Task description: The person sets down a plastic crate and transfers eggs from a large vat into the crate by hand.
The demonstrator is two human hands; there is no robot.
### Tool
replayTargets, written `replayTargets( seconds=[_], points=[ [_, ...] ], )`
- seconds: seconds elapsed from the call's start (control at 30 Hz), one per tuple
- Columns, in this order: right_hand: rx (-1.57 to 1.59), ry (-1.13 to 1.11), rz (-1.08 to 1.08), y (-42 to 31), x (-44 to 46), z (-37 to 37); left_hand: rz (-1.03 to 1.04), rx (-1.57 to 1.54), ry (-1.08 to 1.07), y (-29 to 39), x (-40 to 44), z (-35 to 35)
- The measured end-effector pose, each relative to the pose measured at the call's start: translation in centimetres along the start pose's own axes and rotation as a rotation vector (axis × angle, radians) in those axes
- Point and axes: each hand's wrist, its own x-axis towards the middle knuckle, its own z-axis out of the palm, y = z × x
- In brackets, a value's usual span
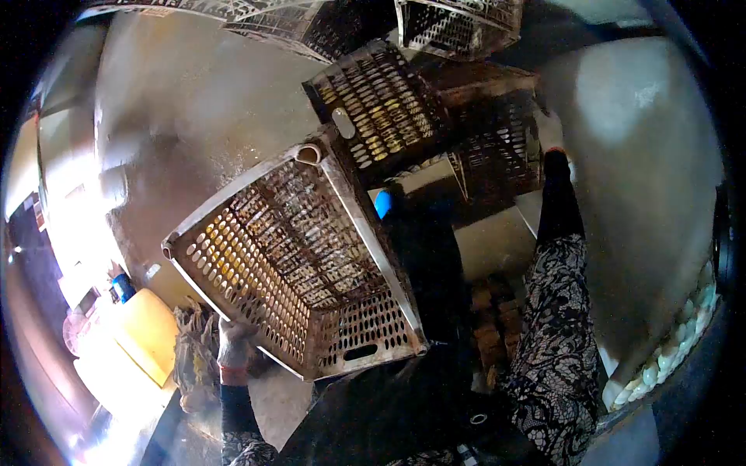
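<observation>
My left hand (235,342), in a pale glove with a reddish cuff, is closed on the rim of a dirty plastic crate (342,334). This crate is tilted, its open side facing me, and its slotted walls are stained brown. On the right, my other arm reaches forward, and my right hand (549,128) is closed at the side edge of a dark slotted crate (505,144); its fingertips are hidden. Between them, another brown slotted crate (377,109) lies tilted just beyond the first one.
More crates (458,27) stand along the far side. A yellow container (148,330) and a dry, leafy-looking bundle (194,349) are at the lower left. Pale rounded objects (660,365) line an edge at right. A blue shoe tip (383,203) shows below me.
</observation>
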Motion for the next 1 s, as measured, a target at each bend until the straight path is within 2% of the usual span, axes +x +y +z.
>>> replayTargets(
  seconds=[0.03, 0.07, 0.13, 0.23, 0.27, 0.3, 0.37, 0.43, 0.5, 0.53, 0.6, 0.67, 0.7, 0.77, 0.83, 0.87, 0.93, 0.97, 1.0],
  points=[
    [-0.004, -0.007, 0.002, 1.3, 0.8, 0.6, -0.007, -0.001, 0.004, -0.4, 0.4, -0.4],
    [-0.199, 0.001, -0.101, 2.4, 1.9, 1.1, 0.111, 0.193, -0.027, -0.7, 0.9, -0.7],
    [-0.395, 0.016, -0.207, 3.3, 4.4, 1.6, 0.088, 0.223, -0.048, 0.0, 0.7, -0.3],
    [-0.306, 0.248, -0.069, 0.9, 6.3, 1.6, 0.055, 0.097, -0.023, 1.5, 0.0, 1.5],
    [-0.252, 0.297, 0.051, -2.3, 5.6, 1.6, 0.047, 0.057, -0.007, 2.3, -0.6, 2.4],
    [-0.171, 0.361, 0.111, -2.6, 5.9, 2.0, 0.039, 0.018, 0.009, 3.0, -1.3, 3.2],
    [-0.086, 0.425, 0.169, -2.8, 5.6, 2.7, -0.022, 0.123, -0.037, 2.8, -1.4, 1.8],
    [-0.225, 0.262, -0.067, -5.0, 3.9, 2.5, 0.026, 0.151, -0.064, 1.6, 0.1, 0.8],
    [-0.181, 0.191, -0.006, -4.6, 2.7, 2.9, 0.087, 0.155, -0.091, 1.1, 0.5, 0.6],
    [-0.209, 0.157, -0.211, -3.4, 2.6, 3.1, 0.109, 0.131, -0.099, 1.3, 0.2, 1.1],
    [-0.241, 0.130, -0.413, -2.7, 1.1, 3.4, 0.151, 0.093, -0.112, 1.1, 0.6, 1.3],
    [-0.877, 0.033, -0.438, -3.2, -1.7, 4.4, 0.154, 0.066, -0.176, 1.5, 0.6, 1.2],
    [-0.877, 0.043, -0.425, -2.1, -3.3, 5.8, 0.146, 0.059, -0.231, 2.0, 0.2, 1.4],
    [-1.020, -0.135, -0.464, -0.5, -6.5, 8.9, 0.126, 0.037, -0.359, 2.3, 0.4, 0.3],
    [-0.523, -0.020, -0.074, -5.1, -13.0, 10.8, 0.217, 0.106, -0.388, 1.2, 2.2, -1.1],
    [-0.524, 0.012, -0.071, -4.5, -15.4, 10.8, 0.256, 0.093, -0.425, 0.7, 2.9, -1.8],
    [-0.306, 0.027, -0.344, -1.6, -20.1, 11.8, 0.276, 0.081, -0.490, 0.8, 2.5, -1.8],
    [0.345, 0.037, -0.316, -1.8, -24.3, 11.8, 0.283, 0.108, -0.508, 0.9, 2.3, -1.7],
    [0.657, -0.109, -0.221, -2.7, -28.9, 10.1, 0.332, 0.070, -0.506, 0.1, 3.5, -1.8]
  ],
)
